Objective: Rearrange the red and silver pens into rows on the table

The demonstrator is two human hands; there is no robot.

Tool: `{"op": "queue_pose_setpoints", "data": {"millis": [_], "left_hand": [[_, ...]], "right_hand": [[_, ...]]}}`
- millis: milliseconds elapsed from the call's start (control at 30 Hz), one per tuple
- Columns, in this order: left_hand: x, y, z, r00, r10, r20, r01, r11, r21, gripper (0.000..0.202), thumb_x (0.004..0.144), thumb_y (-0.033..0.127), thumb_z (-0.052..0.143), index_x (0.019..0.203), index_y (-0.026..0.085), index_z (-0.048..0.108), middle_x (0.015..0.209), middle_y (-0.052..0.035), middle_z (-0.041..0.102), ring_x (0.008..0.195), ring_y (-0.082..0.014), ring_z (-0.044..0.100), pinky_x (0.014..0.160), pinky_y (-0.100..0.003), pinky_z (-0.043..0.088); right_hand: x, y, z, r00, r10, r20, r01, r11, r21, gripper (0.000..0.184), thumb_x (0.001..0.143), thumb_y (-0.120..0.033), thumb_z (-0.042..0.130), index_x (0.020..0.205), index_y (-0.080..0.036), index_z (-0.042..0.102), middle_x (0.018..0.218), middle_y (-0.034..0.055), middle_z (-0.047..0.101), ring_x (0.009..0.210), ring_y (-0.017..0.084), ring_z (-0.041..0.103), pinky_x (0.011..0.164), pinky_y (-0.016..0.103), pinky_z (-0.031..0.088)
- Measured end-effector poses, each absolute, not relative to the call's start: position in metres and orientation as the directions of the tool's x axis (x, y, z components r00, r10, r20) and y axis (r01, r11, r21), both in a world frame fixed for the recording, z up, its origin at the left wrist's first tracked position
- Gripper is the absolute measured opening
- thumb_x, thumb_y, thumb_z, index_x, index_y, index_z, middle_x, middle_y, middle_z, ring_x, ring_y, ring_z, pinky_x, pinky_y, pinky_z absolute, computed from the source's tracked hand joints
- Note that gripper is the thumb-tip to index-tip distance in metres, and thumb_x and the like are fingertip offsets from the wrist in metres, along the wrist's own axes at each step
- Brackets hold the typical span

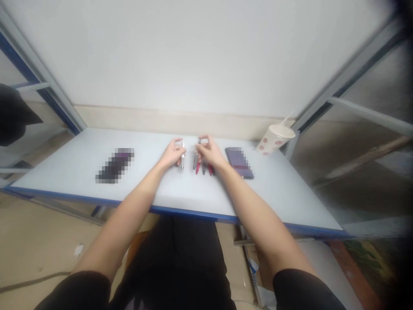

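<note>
My left hand [172, 153] is closed on a white pen [183, 162], gripping it between thumb and fingers with its tip toward me. A short gap to the right, my right hand [210, 153] pinches a dark grey pen [195, 162], also pointing toward me. Below the right hand's fingers several more pens lie side by side, among them a red pen [198, 169], a dark pen [204, 169] and a second red pen [211, 169]. The hand hides their upper ends.
A dark phone-shaped object [240, 162] lies right of my right hand. Behind it a patterned paper cup [275, 140] with a straw stands near the wall. Another dark object [115, 165], blurred out, is at left. The white table [77, 172] has a blue front edge.
</note>
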State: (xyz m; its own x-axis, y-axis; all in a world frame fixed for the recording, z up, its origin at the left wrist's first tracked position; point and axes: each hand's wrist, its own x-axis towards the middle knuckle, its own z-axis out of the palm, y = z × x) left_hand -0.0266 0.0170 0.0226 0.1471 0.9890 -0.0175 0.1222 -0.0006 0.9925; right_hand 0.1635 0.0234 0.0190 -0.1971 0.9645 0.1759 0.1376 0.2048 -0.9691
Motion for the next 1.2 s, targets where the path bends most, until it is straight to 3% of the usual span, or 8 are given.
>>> {"op": "queue_pose_setpoints", "data": {"millis": [367,533,733,867,1000,1200], "left_hand": [[-0.026,0.017,0.022,0.164,0.986,0.004,0.115,-0.023,0.993,0.056,0.091,0.011,0.059,0.146,0.012,0.050,0.069,0.0085,0.058,0.037,-0.0068,0.043,0.040,-0.022,0.033],[-0.026,0.016,0.023,0.166,0.986,-0.003,0.126,-0.018,0.992,0.056,0.093,0.012,0.060,0.148,0.013,0.050,0.068,0.0086,0.057,0.038,-0.0071,0.042,0.042,-0.022,0.033],[-0.025,0.016,0.024,0.091,0.996,0.020,0.162,-0.035,0.986,0.032,0.096,0.017,0.063,0.128,0.012,0.063,0.067,0.0059,0.054,0.049,-0.0095,0.044,0.047,-0.021,0.032],[-0.023,0.016,0.026,0.063,0.998,0.001,0.182,-0.012,0.983,0.026,0.098,0.017,0.061,0.124,0.012,0.063,0.065,0.0053,0.054,0.053,-0.0108,0.047,0.051,-0.021,0.034],[-0.024,0.016,0.026,0.070,0.998,0.009,0.169,-0.021,0.985,0.025,0.098,0.017,0.062,0.123,0.013,0.063,0.063,0.0065,0.053,0.052,-0.0109,0.046,0.052,-0.021,0.033],[-0.025,0.017,0.025,0.062,0.998,0.012,0.154,-0.022,0.988,0.024,0.096,0.019,0.065,0.120,0.016,0.062,0.063,0.0069,0.052,0.051,-0.0111,0.045,0.051,-0.021,0.033]], "right_hand": [[0.164,0.029,0.018,-0.132,0.953,0.272,0.048,0.280,-0.959,0.048,0.091,-0.038,0.067,0.127,-0.028,0.037,0.074,-0.0075,0.063,0.053,0.015,0.058,0.049,0.028,0.054],[0.165,0.033,0.014,-0.136,0.957,0.257,0.074,0.269,-0.960,0.033,0.092,-0.035,0.063,0.114,-0.027,0.041,0.072,-0.0072,0.062,0.051,0.014,0.056,0.047,0.027,0.052],[0.162,0.032,0.013,-0.160,0.966,0.202,0.107,0.220,-0.970,0.039,0.089,-0.039,0.067,0.115,-0.027,0.040,0.072,-0.0068,0.064,0.048,0.014,0.057,0.046,0.027,0.053],[0.160,0.027,0.015,-0.193,0.961,0.198,0.090,0.218,-0.972,0.052,0.086,-0.041,0.069,0.126,-0.027,0.038,0.070,-0.0083,0.063,0.049,0.014,0.055,0.046,0.026,0.052],[0.158,0.023,0.015,-0.230,0.958,0.173,0.136,0.207,-0.969,0.044,0.085,-0.043,0.070,0.116,-0.027,0.043,0.068,-0.0086,0.062,0.048,0.012,0.052,0.043,0.023,0.046],[0.158,0.024,0.017,-0.177,0.964,0.201,0.128,0.225,-0.966,0.044,0.087,-0.047,0.069,0.115,-0.027,0.041,0.073,-0.0076,0.061,0.051,0.012,0.052,0.047,0.024,0.048]]}}
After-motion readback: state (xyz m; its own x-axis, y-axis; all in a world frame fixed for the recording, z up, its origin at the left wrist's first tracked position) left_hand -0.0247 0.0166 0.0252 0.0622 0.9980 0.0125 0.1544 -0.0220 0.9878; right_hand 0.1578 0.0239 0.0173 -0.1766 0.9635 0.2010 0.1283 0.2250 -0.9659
